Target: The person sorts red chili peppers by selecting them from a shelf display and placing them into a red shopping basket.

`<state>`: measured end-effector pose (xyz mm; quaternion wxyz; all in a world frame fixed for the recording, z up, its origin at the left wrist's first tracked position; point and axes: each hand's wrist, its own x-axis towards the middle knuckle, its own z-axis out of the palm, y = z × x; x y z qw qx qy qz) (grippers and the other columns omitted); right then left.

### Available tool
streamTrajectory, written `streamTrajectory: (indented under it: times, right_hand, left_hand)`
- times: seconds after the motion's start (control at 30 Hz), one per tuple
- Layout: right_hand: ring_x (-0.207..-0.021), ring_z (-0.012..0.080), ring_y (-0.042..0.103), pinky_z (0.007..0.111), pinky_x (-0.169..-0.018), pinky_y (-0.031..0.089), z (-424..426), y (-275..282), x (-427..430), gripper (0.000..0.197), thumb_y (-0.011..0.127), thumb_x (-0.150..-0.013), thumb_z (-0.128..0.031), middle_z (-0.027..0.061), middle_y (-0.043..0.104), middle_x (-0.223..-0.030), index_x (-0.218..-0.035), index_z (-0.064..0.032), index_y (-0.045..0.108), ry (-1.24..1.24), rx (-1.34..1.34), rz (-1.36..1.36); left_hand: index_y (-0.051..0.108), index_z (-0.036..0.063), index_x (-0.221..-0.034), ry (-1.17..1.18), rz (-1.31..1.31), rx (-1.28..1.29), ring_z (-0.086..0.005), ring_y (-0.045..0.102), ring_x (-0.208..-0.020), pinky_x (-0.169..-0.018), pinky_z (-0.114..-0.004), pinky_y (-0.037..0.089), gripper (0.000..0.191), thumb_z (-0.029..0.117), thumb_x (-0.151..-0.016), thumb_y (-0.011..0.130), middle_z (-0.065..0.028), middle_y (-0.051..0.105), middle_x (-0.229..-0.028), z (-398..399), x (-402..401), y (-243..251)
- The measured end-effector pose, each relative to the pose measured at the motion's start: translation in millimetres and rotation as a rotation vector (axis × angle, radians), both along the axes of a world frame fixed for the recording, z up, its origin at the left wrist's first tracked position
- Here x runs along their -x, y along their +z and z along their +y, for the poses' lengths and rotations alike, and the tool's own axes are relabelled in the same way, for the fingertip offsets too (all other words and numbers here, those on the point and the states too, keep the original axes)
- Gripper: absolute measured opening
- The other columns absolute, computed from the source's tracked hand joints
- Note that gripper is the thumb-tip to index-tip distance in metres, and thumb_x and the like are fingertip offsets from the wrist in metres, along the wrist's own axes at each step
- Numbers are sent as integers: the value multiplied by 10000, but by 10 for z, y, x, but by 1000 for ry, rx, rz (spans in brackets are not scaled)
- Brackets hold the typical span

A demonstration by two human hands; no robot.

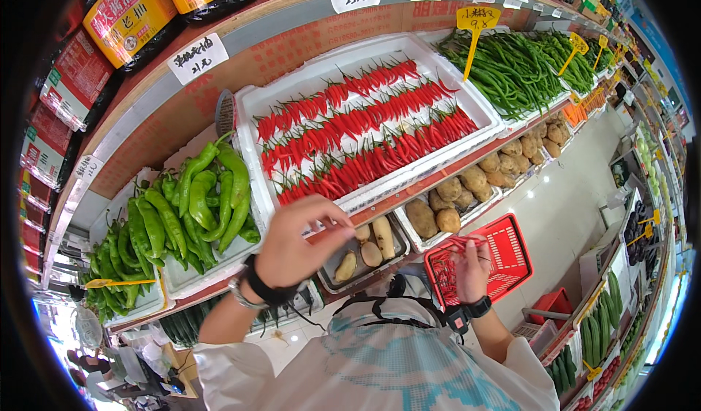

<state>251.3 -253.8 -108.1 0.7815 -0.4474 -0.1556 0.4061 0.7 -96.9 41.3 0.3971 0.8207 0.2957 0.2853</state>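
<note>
My left hand (296, 241) hovers over the front rim of a white foam tray (402, 189), palm partly turned away. Its thumb and index fingertips nearly meet; nothing shows between them, and the other fingers are mostly hidden. Rows of small red chillies (350, 120) lie in that tray with their green stems up. My right hand (473, 274) grips a few red chillies (463, 242) above a red plastic shopping basket (506, 252). More loose chillies (444, 274) lie along the basket's left side.
Large green peppers (202, 197) fill trays at left, and long green chillies (504, 71) lie at right. Below the shelf edge are potatoes (473, 183) and a dark tray (334, 287) of pale roots. Soy sauce bottles (128, 13) stand above. A yellow price tag (477, 19) sticks up behind.
</note>
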Motion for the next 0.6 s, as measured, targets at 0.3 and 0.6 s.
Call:
streamTrajectory:
  times: [0.3, 0.6]
  right_hand:
    - [-767, 127, 572, 248, -644, 469, -614, -326, -593, 125, 507, -928, -183, 31, 603, -889, -1020, -99, 518, -285, 106, 17]
    - [-783, 111, 551, 228, -699, 453, -1400, -472, -911, 158, 505, -933, -190, 49, 597, -929, -1017, -58, 526, -511, 68, -26]
  left_hand:
    - [574, 29, -823, 15, -44, 202, -25, 533, -662, -606, -166, 419, 96, 96, -829, 643, 23, 599, -806, 1066, 203, 363]
    - [589, 15, -778, -12, 163, 281, -73, 545, -609, -556, -213, 437, 110, 88, -790, 670, -14, 614, -686, 2165, -343, -201]
